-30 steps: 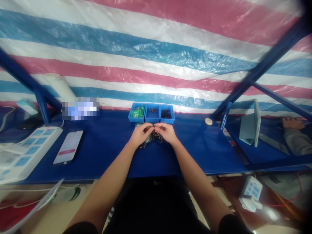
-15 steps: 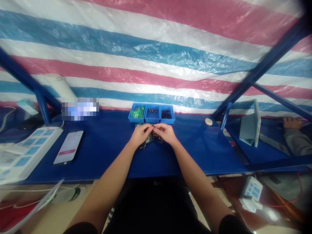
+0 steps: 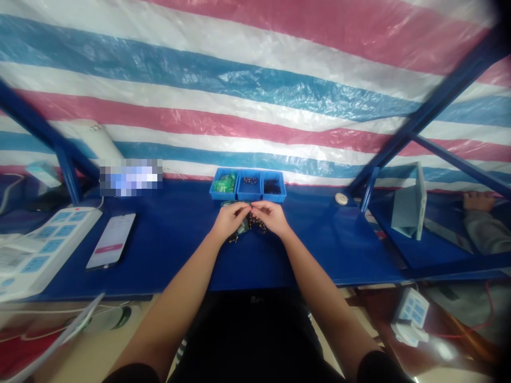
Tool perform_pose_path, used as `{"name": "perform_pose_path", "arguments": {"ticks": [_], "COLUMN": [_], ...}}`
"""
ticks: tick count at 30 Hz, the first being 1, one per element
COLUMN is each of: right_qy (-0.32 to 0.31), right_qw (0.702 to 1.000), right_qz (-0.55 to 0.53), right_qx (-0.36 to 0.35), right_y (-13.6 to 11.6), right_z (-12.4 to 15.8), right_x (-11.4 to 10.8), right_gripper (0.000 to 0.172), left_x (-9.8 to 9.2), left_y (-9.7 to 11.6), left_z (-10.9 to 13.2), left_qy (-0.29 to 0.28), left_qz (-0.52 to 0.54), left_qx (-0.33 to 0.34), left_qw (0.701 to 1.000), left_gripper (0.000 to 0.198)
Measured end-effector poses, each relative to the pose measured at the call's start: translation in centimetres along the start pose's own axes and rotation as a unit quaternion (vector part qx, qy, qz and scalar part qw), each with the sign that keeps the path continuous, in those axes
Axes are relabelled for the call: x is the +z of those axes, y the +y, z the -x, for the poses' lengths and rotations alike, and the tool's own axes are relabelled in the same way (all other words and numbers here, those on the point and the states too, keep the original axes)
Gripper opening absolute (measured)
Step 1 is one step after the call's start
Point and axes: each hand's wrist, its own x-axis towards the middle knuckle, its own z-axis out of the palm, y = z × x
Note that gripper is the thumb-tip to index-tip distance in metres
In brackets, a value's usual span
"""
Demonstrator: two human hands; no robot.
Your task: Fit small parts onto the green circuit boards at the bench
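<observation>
My left hand (image 3: 229,219) and my right hand (image 3: 272,216) meet over the blue bench (image 3: 179,250), fingertips pinched together on something too small to name. Under and between them lies a heap of small dark and green parts (image 3: 248,226); a few brassy bits lie by my left wrist. Just beyond stand three blue bins in a row: the left bin (image 3: 224,184) holds green pieces, the middle bin (image 3: 250,183) a few small parts, the right bin (image 3: 273,186) dark ones.
A phone (image 3: 110,240) lies at the left beside a white power strip (image 3: 35,250). A small white disc (image 3: 341,198) sits right of the bins. A blue upright post stands right; past it a grey stand (image 3: 409,205) and another person's hand (image 3: 479,201).
</observation>
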Motion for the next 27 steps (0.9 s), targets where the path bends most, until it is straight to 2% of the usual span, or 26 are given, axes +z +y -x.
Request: {"name": "perform_pose_path", "arguments": {"ticks": [6, 14, 22, 27], "right_qy": [0.006, 0.003, 0.008, 0.022], "right_qw": [1.000, 1.000, 1.000, 0.998], "right_qz": [0.000, 0.004, 0.018, 0.012], "right_qx": [-0.008, 0.006, 0.010, 0.052], "right_y": [0.01, 0.07, -0.45, -0.29], "right_z": [-0.04, -0.05, 0.18, -0.69], "right_x": [-0.13, -0.18, 0.05, 0.24], "right_gripper": [0.039, 0.041, 0.037, 0.040], "left_x": [-0.09, -0.06, -0.17, -0.37], "left_y": [0.15, 0.18, 0.21, 0.37], "left_z": [0.09, 0.08, 0.06, 0.10], "left_qy": [-0.004, 0.004, -0.015, 0.017], "left_qz": [-0.011, -0.005, -0.033, -0.058], "left_qx": [-0.028, -0.014, -0.024, -0.019], "left_qw": [1.000, 1.000, 0.999, 0.998], "left_gripper": [0.028, 0.028, 0.030, 0.032]}}
